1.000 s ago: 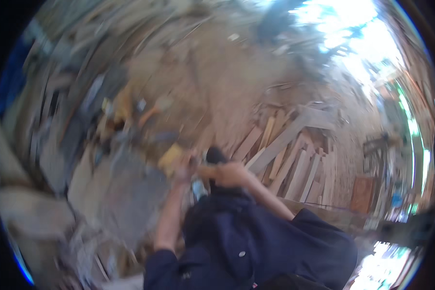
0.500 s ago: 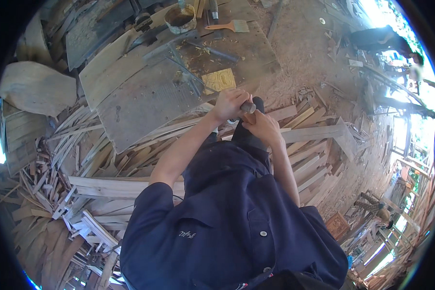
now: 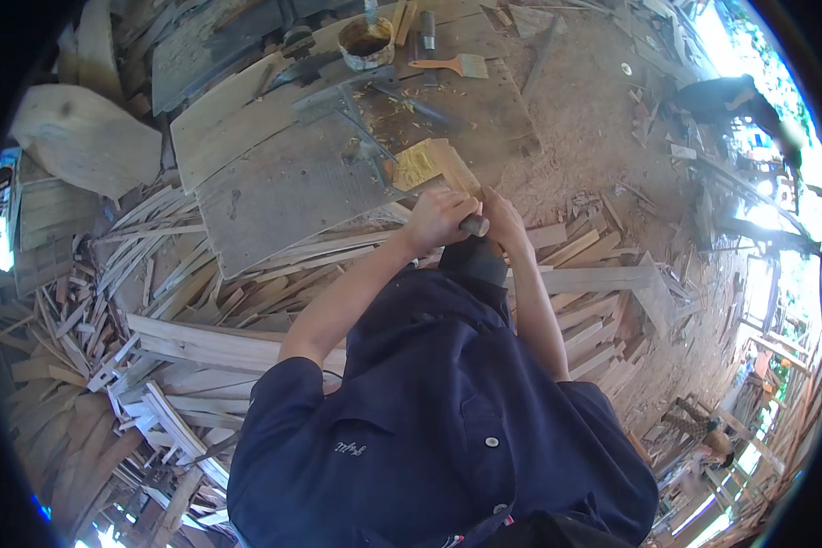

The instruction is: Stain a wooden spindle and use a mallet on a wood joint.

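Note:
My left hand point(image 3: 432, 219) grips a dark cylindrical tool handle point(image 3: 474, 225), whose end sticks out toward me. My right hand point(image 3: 504, 222) holds a light wooden piece point(image 3: 457, 169) just beside it, its upper part over the low board platform point(image 3: 283, 155). A yellow square piece point(image 3: 413, 165) lies behind the wood, near long metal tools point(image 3: 363, 137). A paintbrush point(image 3: 457, 65) and a stained pot point(image 3: 365, 41) rest farther back on the boards. The tool's working end is hidden.
Offcuts and long strips point(image 3: 210, 338) are heaped left and under my arms, more point(image 3: 589, 301) at the right. A curved panel point(image 3: 87, 146) stands at the upper left. A person in dark clothes point(image 3: 717, 99) is at the upper right, beside bare dirt ground point(image 3: 594, 119).
Since half a second ago both hands have shifted slightly, and the wooden piece now shows above them over the boards. The earliest frame is blurred, with the view turned.

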`<act>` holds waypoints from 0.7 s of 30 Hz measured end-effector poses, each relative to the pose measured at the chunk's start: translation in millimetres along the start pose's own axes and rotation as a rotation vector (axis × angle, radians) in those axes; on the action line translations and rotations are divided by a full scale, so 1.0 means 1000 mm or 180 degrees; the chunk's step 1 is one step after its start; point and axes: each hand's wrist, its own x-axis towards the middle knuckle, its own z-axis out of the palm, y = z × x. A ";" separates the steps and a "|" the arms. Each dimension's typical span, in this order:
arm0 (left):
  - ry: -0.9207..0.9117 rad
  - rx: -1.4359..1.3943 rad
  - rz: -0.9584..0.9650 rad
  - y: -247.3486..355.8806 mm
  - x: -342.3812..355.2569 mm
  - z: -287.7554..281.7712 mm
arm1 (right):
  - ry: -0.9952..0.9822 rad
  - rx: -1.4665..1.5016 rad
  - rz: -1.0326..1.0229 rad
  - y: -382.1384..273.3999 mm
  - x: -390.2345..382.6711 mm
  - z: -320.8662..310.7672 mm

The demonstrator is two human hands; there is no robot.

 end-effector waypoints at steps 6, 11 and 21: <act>0.0187 0.0086 -0.0057 -0.003 -0.005 -0.008 | -0.0053 0.0052 -0.0495 -0.010 0.014 0.010; -0.0027 0.0292 -0.0708 -0.008 -0.016 -0.004 | -0.0128 0.0493 0.0155 -0.011 0.009 -0.005; -0.0921 0.1856 -0.2272 -0.088 -0.065 0.022 | -0.0016 -0.0167 0.0273 0.020 -0.038 -0.062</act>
